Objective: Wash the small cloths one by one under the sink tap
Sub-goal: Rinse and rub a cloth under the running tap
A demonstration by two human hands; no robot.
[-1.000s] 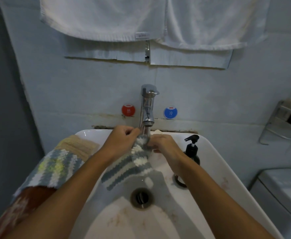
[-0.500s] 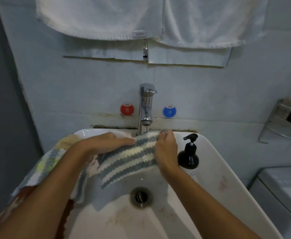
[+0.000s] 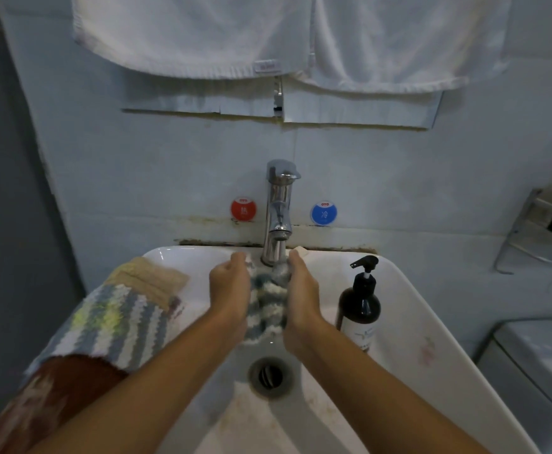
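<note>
Squeezing the striped cloth (image 3: 268,301) between left hand (image 3: 230,290) and right hand (image 3: 302,290), each grip pressing on a bunched side, keeping it directly under the tap (image 3: 279,211) and over the sink (image 3: 431,322) drain — likely for rinsing. Showing grey-blue and cream bands, crumpled, seemingly soaked. Waiting on the left rim — more cloths (image 3: 121,319), presumably next.

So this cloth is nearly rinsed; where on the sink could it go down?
Bare rim lies right of the soap bottle. The basin floor around the drain is open too. The left rim is crowded with the cloth pile.
</note>
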